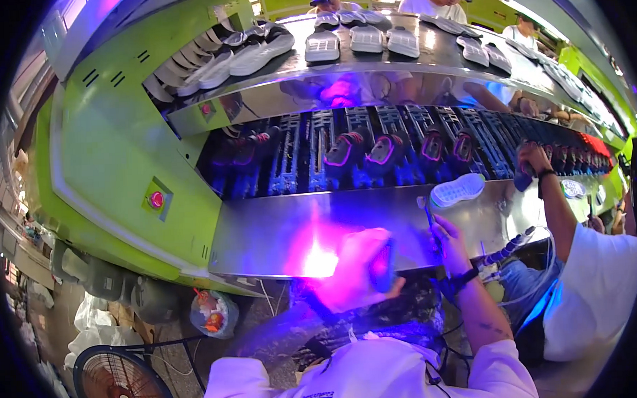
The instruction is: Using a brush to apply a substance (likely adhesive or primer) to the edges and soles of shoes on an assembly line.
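My left hand (352, 268), washed in pink-violet light and blurred, is closed around a dark shoe (382, 265) over the front edge of the metal ledge (263, 232). Only a narrow side of the shoe shows; the rest is hidden by the hand. In my right hand (452, 245) is a slim brush (430, 223), its head pointing up and away from me. Just beyond that brush, a white shoe sole (457, 190) lies on the ledge.
Behind the ledge runs a conveyor (283, 158) carrying dark shoes (385, 149) with pink outlines. Pale soles (322, 46) lie on the shelf above. A green machine housing (113, 157) stands left, a fan (121, 385) below it. A co-worker's arm (553, 198) reaches in at right.
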The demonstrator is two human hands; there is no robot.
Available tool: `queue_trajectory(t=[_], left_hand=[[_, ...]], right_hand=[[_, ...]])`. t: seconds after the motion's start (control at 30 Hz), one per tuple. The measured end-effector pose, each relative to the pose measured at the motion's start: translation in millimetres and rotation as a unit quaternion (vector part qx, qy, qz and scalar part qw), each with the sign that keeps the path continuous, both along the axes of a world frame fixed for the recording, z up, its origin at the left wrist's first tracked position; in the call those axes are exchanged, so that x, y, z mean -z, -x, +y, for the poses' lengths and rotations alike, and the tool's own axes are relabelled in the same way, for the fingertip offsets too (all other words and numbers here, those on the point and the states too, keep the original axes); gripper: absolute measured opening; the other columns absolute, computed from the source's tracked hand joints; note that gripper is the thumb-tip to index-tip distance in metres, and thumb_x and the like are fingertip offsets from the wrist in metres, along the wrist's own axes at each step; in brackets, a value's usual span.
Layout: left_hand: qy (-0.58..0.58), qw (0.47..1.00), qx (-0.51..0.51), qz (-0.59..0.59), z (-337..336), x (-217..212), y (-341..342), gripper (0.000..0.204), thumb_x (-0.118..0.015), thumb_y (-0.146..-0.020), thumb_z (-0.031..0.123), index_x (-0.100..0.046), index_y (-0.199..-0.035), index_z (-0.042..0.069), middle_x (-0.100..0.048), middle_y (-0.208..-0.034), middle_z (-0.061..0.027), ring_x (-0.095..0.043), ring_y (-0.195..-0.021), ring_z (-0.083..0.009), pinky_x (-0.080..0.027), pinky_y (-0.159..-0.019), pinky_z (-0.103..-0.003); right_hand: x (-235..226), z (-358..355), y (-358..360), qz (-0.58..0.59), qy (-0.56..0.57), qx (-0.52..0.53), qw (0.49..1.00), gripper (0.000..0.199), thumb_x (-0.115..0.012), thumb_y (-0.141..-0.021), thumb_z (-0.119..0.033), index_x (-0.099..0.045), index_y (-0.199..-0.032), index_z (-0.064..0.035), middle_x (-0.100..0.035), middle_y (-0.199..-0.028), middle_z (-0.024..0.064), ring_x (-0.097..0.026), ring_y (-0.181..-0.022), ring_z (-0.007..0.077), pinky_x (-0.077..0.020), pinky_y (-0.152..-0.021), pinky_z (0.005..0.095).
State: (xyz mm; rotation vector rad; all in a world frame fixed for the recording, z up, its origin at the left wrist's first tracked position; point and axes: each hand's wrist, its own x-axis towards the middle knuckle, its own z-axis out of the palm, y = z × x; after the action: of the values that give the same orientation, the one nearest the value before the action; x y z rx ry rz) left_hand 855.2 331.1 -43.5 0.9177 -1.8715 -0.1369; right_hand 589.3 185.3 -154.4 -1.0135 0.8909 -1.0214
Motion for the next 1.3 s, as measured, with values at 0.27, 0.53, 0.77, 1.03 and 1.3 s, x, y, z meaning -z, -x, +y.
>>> queue_trajectory(t=[0.27, 0.53, 0.77, 1.03, 1.3], left_hand=[[-0.028, 0.960, -0.265, 0.081, 52, 53, -45, 0.122, -0.092, -0.059, 0.069, -0.044, -0.146, -0.002, -0.059, -0.136, -0.0182, -0.059, -0.128, -0.0332, -0.049, -0.108, -0.046], [-0.045, 0.939, -0.174, 0.294, 67, 69, -53, 0.119, -0.089, -0.068, 0.069, -0.041, -0.151, -0.001, -0.049, -0.146, -0.0198, -0.057, -0.131, -0.0351, -0.049, -0.108, -0.047], [0.099, 0.988, -0.117, 0.006, 92, 81, -73, 0.093, -0.083, -0.087, 0.042, -0.029, -0.157, 0.011, -0.054, -0.148, -0.0156, -0.056, -0.136, -0.0366, -0.035, -0.118, -0.062], [0.013, 0.988, -0.037, -0.148, 133, 106, -76, 0.047, -0.069, -0.096, 0.039, -0.051, -0.137, 0.025, -0.060, -0.146, -0.0027, -0.058, -0.136, -0.0276, -0.026, -0.125, -0.056], [0.018, 0.984, 0.035, -0.172, 123, 88, -90, 0.043, -0.067, -0.096, 0.044, -0.053, -0.136, 0.038, -0.057, -0.151, 0.0057, -0.048, -0.144, -0.0204, -0.025, -0.122, -0.050]], right_hand=[[-59, 92, -118, 0.297, 0.298, -0.073, 0.904, 0.038, -0.071, -0.095, -0.011, -0.066, -0.131, -0.0032, -0.068, -0.120, 0.0185, -0.065, -0.112, 0.0337, -0.0531, -0.095, 0.0456], [-95, 146, -113, 0.190, 0.274, -0.236, 0.913, 0.037, -0.070, -0.098, -0.009, -0.068, -0.134, -0.0028, -0.070, -0.111, 0.0129, -0.069, -0.100, 0.0257, -0.0557, -0.088, 0.0382], [-80, 118, -110, 0.342, 0.240, -0.118, 0.901, 0.034, -0.073, -0.097, -0.014, -0.069, -0.129, -0.0024, -0.072, -0.106, 0.0151, -0.071, -0.099, 0.0266, -0.0553, -0.086, 0.0389], [-74, 98, -152, 0.313, 0.092, -0.121, 0.938, 0.031, -0.069, -0.098, -0.015, -0.069, -0.125, 0.0005, -0.072, -0.108, 0.0170, -0.072, -0.091, 0.0246, -0.0567, -0.078, 0.0365], [-38, 68, -152, 0.381, 0.246, -0.166, 0.876, 0.028, -0.068, -0.099, -0.009, -0.072, -0.127, -0.0025, -0.075, -0.098, 0.0116, -0.070, -0.084, 0.0158, -0.0574, -0.076, 0.0338]])
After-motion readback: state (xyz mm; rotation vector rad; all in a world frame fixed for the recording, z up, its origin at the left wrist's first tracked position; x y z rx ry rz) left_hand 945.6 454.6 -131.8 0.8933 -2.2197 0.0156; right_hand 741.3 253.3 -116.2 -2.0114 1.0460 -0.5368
